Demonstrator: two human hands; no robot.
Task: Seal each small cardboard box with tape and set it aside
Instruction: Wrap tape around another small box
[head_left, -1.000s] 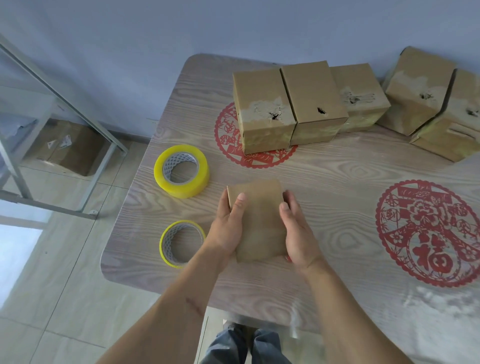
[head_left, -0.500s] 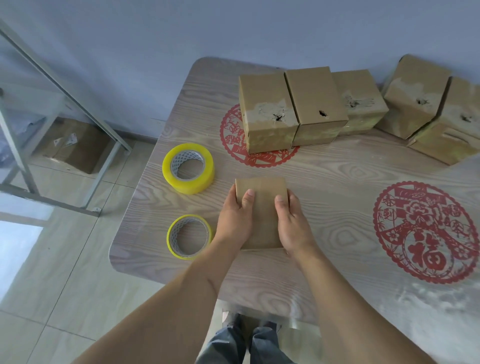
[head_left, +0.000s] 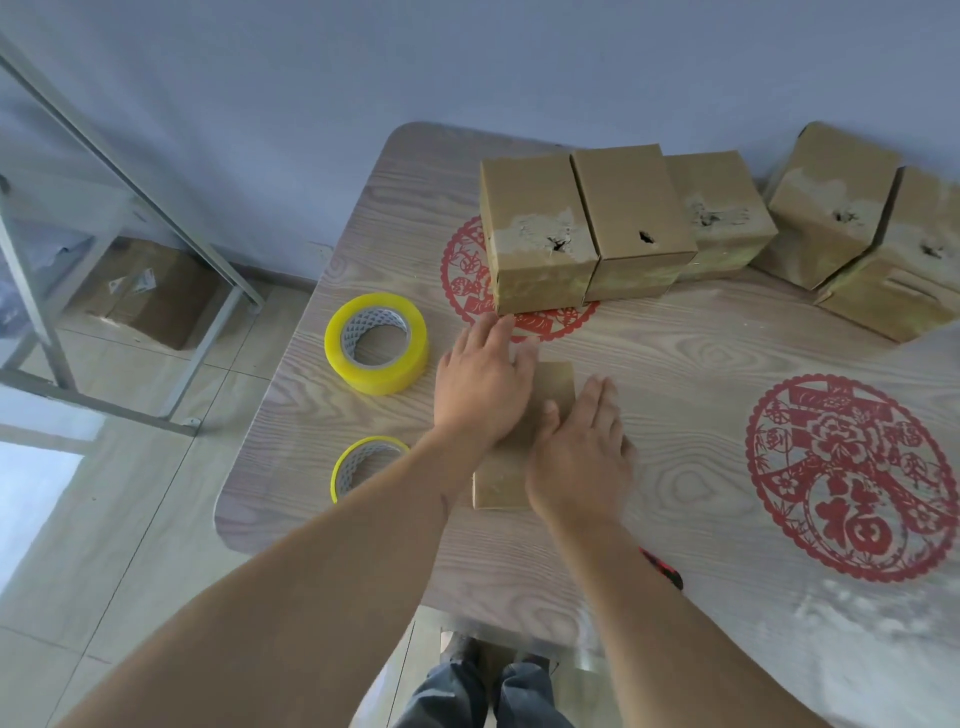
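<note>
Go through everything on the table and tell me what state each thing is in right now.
box under the hands: closed, lying on the table
left hand: open, flat on the box
right hand: open, flat on the box
thick tape roll: lying flat, untouched
thin tape roll: lying flat, partly behind the left arm
five boxes at the back: closed

Both hands flat on small box (head_left: 524, 441) on table (head_left: 701, 364): left hand (head_left: 480, 387) across its far left corner, right hand (head_left: 579, 457) on near right. Two yellow tape rolls (head_left: 376, 351) to the left, five boxes (head_left: 540, 234) along the far edge.
</note>
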